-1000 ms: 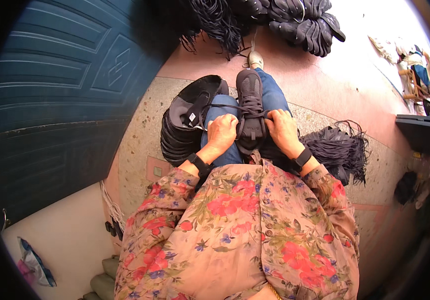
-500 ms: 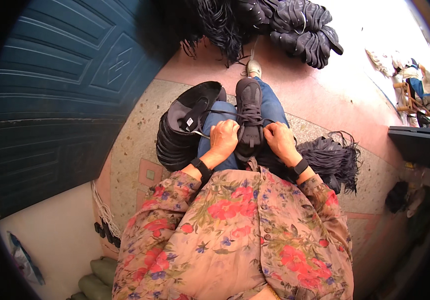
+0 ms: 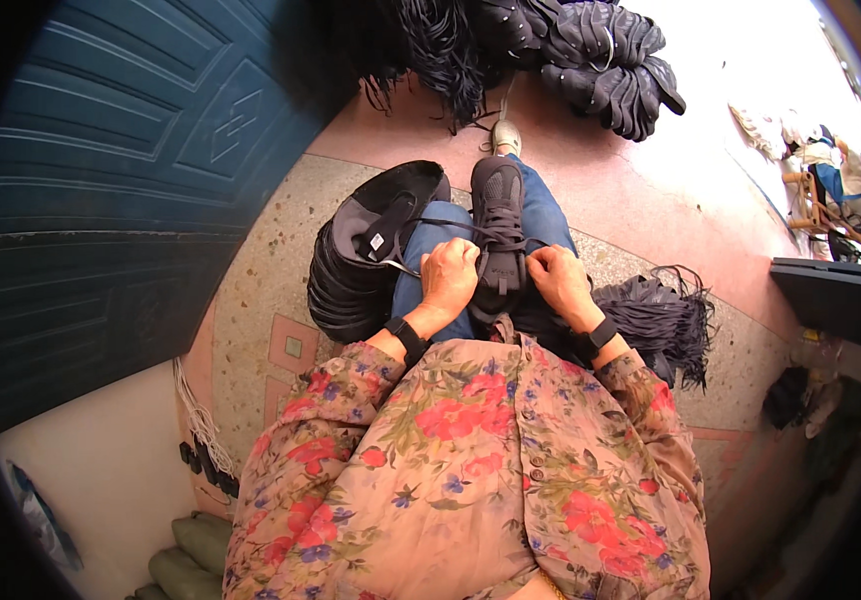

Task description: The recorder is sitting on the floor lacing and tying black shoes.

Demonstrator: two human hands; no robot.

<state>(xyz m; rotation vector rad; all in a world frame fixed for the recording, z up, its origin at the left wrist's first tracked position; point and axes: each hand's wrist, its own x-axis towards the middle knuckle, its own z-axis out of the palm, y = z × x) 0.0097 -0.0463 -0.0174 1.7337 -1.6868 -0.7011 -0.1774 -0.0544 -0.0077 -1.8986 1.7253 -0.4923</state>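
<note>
A dark grey shoe upper (image 3: pixel 499 215) lies lengthwise across my lap, its dark laces criss-crossed up the front. My left hand (image 3: pixel 449 274) is closed at its left edge, fingers pinched on a lace; the fingertips are partly hidden. On the other side, my right hand (image 3: pixel 558 280) pinches a lace a little off the right edge. A loop of dark lace runs from the upper over my left knee. Beside that knee stands a curved stack of nested dark uppers (image 3: pixel 343 270), with a small white label inside the top one.
A bundle of dark uppers with trailing laces (image 3: pixel 656 320) lies on the floor to my right. Larger bundles (image 3: pixel 611 60) sit beyond my feet. A blue panelled door (image 3: pixel 121 180) fills the left side. White cords (image 3: pixel 201 420) hang low left; a dark box (image 3: pixel 826 295) stands far right.
My view has shifted slightly. Both hands keep their places at the upper's edges, and the upper stays on my lap.
</note>
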